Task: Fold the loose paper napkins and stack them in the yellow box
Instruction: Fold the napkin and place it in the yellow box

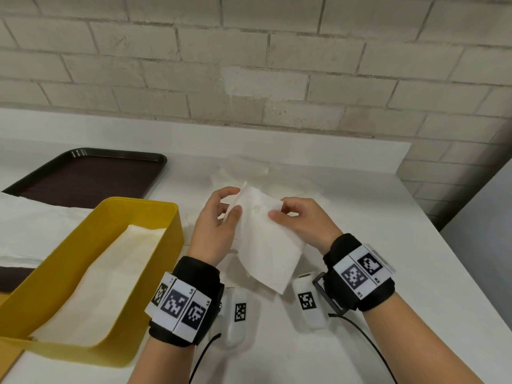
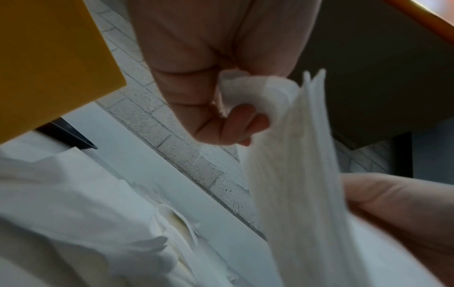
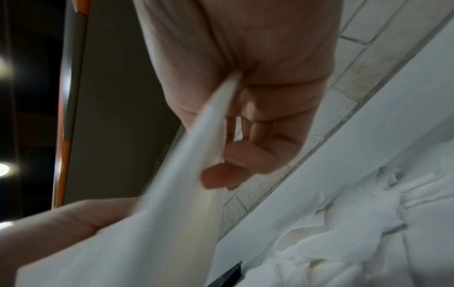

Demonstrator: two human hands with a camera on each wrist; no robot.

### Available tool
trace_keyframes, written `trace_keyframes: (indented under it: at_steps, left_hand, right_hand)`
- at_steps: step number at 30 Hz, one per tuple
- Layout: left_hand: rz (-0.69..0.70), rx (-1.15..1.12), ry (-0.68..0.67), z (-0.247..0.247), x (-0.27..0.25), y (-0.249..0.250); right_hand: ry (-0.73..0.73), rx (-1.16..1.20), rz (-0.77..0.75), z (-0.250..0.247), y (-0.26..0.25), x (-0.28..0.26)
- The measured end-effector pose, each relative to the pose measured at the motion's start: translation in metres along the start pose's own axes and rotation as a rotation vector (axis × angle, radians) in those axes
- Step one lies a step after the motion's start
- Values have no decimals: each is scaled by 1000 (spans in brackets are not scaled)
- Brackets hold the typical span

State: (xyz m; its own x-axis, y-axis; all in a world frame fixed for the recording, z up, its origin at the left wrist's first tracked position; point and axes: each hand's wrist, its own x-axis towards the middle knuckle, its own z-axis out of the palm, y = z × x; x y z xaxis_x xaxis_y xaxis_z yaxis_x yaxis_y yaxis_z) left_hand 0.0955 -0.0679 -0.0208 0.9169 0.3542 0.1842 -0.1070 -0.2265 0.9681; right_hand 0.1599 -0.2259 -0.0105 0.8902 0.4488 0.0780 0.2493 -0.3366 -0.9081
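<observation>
left hand [image 1: 214, 220]: raised off the table, pinching the napkin [image 1: 266, 239] top-left edge
right hand [image 1: 302, 220]: pinching its top-right corner
napkin: white, hanging, maybe half-folded
box [image 1: 155, 217]: yellow, left, folded napkins inside

Blurring across most of the held napkin [image 2: 292, 174] in the left wrist view, and likewise smearing in the right wrist view, leaving fold lines unreadable. Hiding the left hand [image 1: 214, 225] fingertips behind the sheet in the head view; covering part of the right hand [image 1: 300, 223] fingers too. Cutting off the yellow box [image 1: 83, 273] at the left edge, near corner out of frame. Cutting off the dark tray [image 1: 88, 173] under paper and box. Washing out the loose napkins [image 1: 266, 173] against the white table [image 1: 360, 203], count undeterminable.
</observation>
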Motion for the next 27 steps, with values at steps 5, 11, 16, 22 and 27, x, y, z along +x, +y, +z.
trace_keyframes:
  at_steps: [5,11,16,22,27]
  left_hand:
    - [50,24,32,-3,-2,-2]
    - [107,117,2,3,-2,-5]
    - [143,254,-172,10,-3,-7]
    - [87,293,-392,10,-6,-6]
    - [103,137,-220,9,-4,-7]
  right_hand:
    - [114,-114,-46,2,1,6]
    - [139,10,-45,3,-6,14]
    - [112,163,115,11,-10,20]
    - [108,447,278,17,-9,20]
    - [-1,747,222,8,-13,17]
